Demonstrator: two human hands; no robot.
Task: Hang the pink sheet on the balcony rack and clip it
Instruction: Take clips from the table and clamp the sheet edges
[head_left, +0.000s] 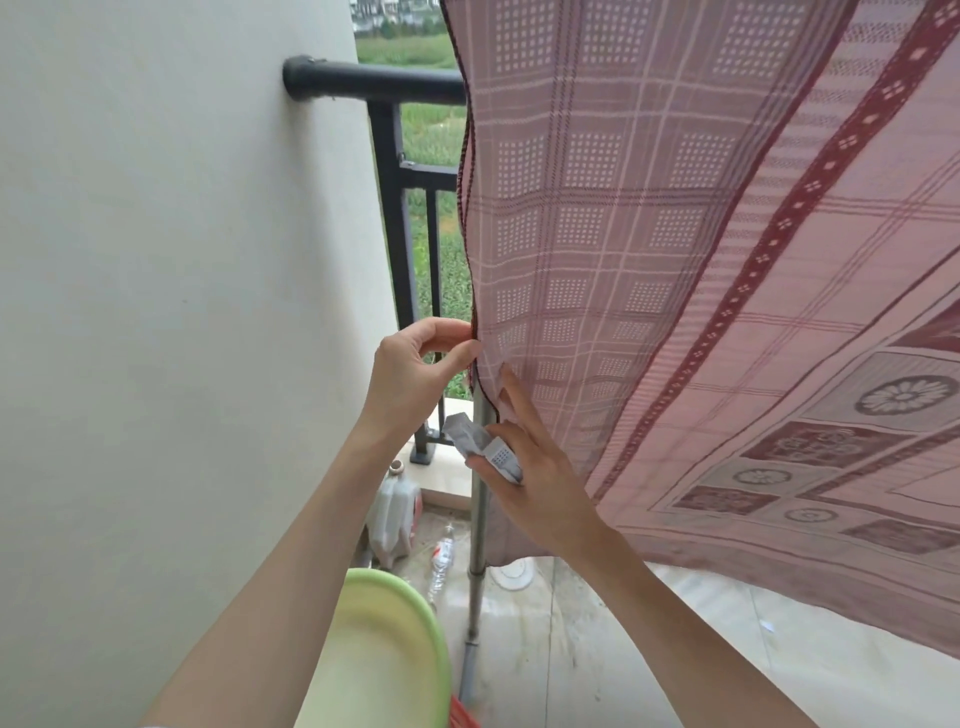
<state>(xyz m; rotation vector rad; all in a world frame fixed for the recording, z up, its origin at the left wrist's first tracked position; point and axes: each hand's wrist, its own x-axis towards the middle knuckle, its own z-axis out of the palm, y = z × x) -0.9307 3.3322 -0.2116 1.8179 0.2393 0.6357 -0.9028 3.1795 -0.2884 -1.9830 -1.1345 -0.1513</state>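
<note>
**Sheet up, clip not on yet**

Green basin (384, 660) sits closest to me, low and left of the pole (480, 519). Both forearms reach up past it toward the sheet (675, 260).

Sheet is already draped over something above the frame; the rack top isn't visible, so I can't confirm how it sits up there. It hangs right of the pole and billows out to the right. Its dark-hemmed left edge runs down to just above the pole's visible part.

Left hand (415, 374): thumb and forefinger pinching the hem, just left of the pole line. Right hand (530, 467): fingers extended and pressed flat on the cloth right of the pole, with a white clip (485, 449) tucked under the thumb against the palm. Clip touches the pole or lies right beside it, can't tell which. Clip isn't on the cloth.

My read: hanging is done or nearly so, I'm lining the edge up with the pole. Left to do: bring the clip onto hem and pole, check it grips. No other clips visible on the sheet.

Railing (395, 208) behind the pole, jug (395, 514) and bottle (441, 561) on the floor left of it.
</note>
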